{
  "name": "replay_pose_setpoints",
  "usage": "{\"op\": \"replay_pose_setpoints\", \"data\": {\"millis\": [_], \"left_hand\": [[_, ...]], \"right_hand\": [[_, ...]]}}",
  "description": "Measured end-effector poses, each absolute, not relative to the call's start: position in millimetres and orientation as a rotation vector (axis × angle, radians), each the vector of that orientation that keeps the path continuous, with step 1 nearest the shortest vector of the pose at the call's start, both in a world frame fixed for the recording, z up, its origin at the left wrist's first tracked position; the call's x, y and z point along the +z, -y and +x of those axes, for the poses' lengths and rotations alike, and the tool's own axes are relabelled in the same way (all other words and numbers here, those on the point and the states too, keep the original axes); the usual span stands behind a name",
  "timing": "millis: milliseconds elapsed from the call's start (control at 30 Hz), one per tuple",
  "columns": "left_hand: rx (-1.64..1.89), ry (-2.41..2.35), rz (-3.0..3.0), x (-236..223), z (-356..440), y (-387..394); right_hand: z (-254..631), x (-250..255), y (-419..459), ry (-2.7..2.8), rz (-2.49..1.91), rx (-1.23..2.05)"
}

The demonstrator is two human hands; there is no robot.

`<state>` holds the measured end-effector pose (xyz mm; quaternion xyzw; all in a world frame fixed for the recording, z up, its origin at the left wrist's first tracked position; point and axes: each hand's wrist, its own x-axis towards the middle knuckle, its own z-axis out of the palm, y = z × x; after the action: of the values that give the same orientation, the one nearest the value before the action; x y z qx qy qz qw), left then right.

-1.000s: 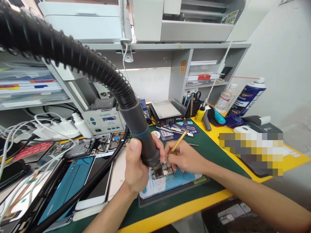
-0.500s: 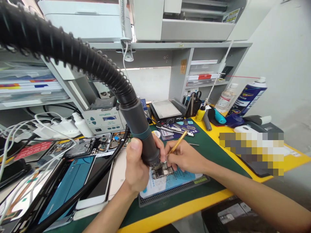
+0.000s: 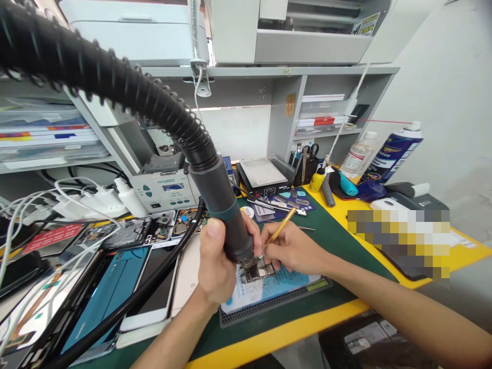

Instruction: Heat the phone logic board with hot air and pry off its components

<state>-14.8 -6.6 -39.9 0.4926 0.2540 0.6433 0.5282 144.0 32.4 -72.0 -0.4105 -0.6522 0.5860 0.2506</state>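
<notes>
My left hand is wrapped round the black handle of a hot air gun, which slants down to the right. Its metal nozzle end sits just over a phone circuit board; whether they touch I cannot tell. In my right hand a slim gold-coloured, pen-shaped tool is pinched, its tip hidden behind the fingers by the board's upper edge. Under the board lies a blue and white printed sheet on a dark pad.
A thick ribbed hose arches across the upper left. Phones and phone parts, among them a blue back cover, crowd the left. A control unit, a small heating plate, bottles and a spray can stand behind.
</notes>
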Motion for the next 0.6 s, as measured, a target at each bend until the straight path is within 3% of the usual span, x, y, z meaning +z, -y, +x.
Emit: {"op": "replay_pose_setpoints", "data": {"millis": [600], "left_hand": [[1.521, -0.603, 1.18, -41.8, -15.8, 7.2]], "right_hand": [[142.9, -71.2, -32.7, 1.773, -1.126, 1.593]]}}
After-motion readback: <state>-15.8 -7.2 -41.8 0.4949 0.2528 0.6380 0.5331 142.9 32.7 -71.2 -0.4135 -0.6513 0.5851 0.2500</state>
